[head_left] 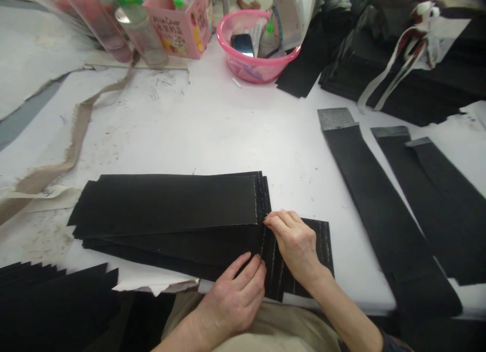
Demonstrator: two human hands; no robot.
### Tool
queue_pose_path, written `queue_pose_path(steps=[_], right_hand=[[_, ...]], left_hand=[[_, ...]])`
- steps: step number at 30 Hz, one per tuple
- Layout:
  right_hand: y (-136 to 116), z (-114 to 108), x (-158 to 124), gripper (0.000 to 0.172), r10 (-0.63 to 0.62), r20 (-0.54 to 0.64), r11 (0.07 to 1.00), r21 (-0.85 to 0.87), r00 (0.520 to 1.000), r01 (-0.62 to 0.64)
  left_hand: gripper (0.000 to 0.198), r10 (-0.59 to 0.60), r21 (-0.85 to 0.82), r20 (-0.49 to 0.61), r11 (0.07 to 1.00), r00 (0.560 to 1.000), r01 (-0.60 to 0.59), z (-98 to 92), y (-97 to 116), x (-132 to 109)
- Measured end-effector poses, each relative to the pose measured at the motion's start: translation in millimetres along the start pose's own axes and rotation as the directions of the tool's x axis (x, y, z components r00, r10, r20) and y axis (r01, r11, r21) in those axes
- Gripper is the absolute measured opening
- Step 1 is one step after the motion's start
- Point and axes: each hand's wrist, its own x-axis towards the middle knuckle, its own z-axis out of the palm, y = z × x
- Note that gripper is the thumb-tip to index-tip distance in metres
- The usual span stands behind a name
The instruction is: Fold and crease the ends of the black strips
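A fanned stack of black fabric-like strips (170,203) lies in front of me, with pale stitching along the right ends. My left hand (239,294) rests on the near part of the stack, its fingers stretched out flat beside a stitched seam. At the stitched right edge of the top strips, my right hand (292,240) is closed in a pinch. What sits between its fingertips is too small to make out. Partly under the right hand and wrist, more stitched black strips (322,246) stick out to the right.
Long black strips (379,205) with grey ends lie at right. Behind are a pink basin (258,71) holding a phone and a green-tipped bottle, a pink box (182,31), a clear bottle (146,38) and a dark pile (395,84). Jagged black pieces (56,306) sit lower left.
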Motion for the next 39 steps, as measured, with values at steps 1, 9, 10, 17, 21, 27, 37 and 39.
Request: queue_pose_path(steps=[1, 9, 10, 17, 21, 27, 37, 39], right_hand=[[0.1, 2.4, -0.8, 0.014, 0.006, -0.025, 1.000, 0.004, 1.000, -0.006], [-17.2, 3.5, -23.5, 0.021, 0.012, -0.283, 1.000, 0.016, 0.959, -0.007], [-22.3, 2.3, -31.8, 0.021, -0.045, -0.299, 0.997, 0.042, 0.953, 0.060], [-28.7, -4.4, -88.2, 0.024, -0.183, -0.235, 0.953, 0.194, 0.955, 0.231], [-18.9, -12.0, -101.1, 0.022, -0.156, -0.238, 0.963, 0.178, 0.959, 0.201], [-15.9, -19.4, -114.2, 0.017, -0.153, -0.206, 0.969, 0.160, 0.966, 0.188], [20.4, -29.0, -143.1, 0.018, 0.186, -0.340, 0.977, -0.032, 0.922, -0.209], [23.0, -27.5, -142.5, 0.012, 0.247, -0.337, 0.961, -0.036, 0.908, -0.275]], left_hand=[[0.024, 0.005, -0.007, 0.001, 1.000, 1.000, -0.005, 0.2, 0.4, -0.7], [0.033, 0.031, -0.029, -0.078, 0.999, 0.996, -0.034, 0.0, -1.8, 0.7], [0.032, 0.039, -0.043, -0.093, 0.998, 0.995, -0.043, -0.4, -2.7, 1.2], [0.032, 0.053, -0.074, -0.056, 0.996, 0.997, -0.057, -5.2, -5.5, 2.6], [0.037, 0.063, -0.053, 0.003, 0.997, 0.998, -0.063, -4.2, -8.0, -1.1], [0.038, 0.055, -0.050, 0.041, 0.997, 0.998, -0.053, -2.9, -7.9, -6.9], [0.033, 0.024, -0.074, 0.063, 0.997, 0.998, -0.019, -1.5, -5.5, -10.7], [0.033, 0.011, -0.086, 0.062, 0.996, 0.998, -0.006, -1.0, -5.6, -11.1]])
